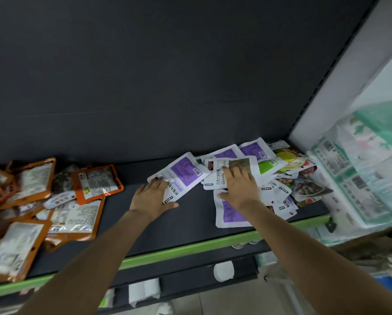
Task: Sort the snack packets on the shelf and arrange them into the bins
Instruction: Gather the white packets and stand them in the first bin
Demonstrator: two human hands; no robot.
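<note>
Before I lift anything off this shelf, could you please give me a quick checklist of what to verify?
1. Left hand holds the purple-and-white packet: ok, thumb and fingers round its edge.
2. Right hand has a grip: not ok, it lies flat on the white packet pile.
3. Orange packets kept apart: ok, at the left.
4. Bins in view: not ok.
5. Packets clear of the green shelf edge: ok.

Landmark: green shelf lip (190,247). Dark shelf deck (113,214) bare behind lip mid-span, open lane to back panel (167,76). Left of lane: orange packet pile (54,201) reaches lip. Right of lane: white-purple packet heap (247,169), both hands on it. Far right: white side wall (322,105) closes shelf end. Headroom above deck open.
</note>
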